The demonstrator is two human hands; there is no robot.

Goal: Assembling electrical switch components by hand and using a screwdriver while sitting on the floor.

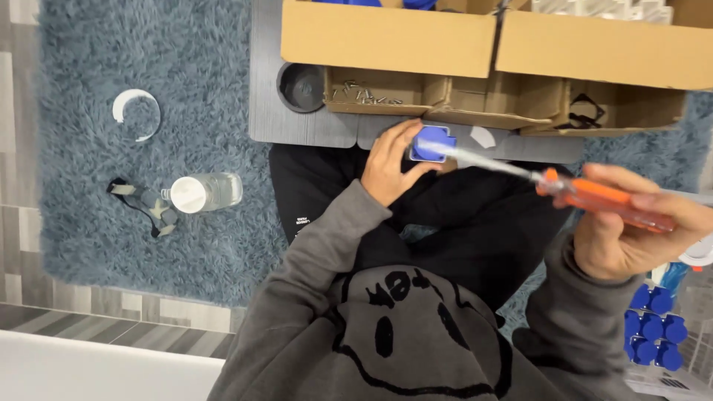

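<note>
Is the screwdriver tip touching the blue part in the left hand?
Touching. Head view: the screwdriver shaft runs straight onto the blue part held by the left hand.

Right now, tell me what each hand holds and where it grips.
Left hand holds a small blue part by its side. Right hand holds an orange-handled screwdriver by the handle.

Grey lap table [312, 126] under cardboard boxes [386, 37]; clear bottle [204, 193] on shaggy blue rug [186, 67].
</note>
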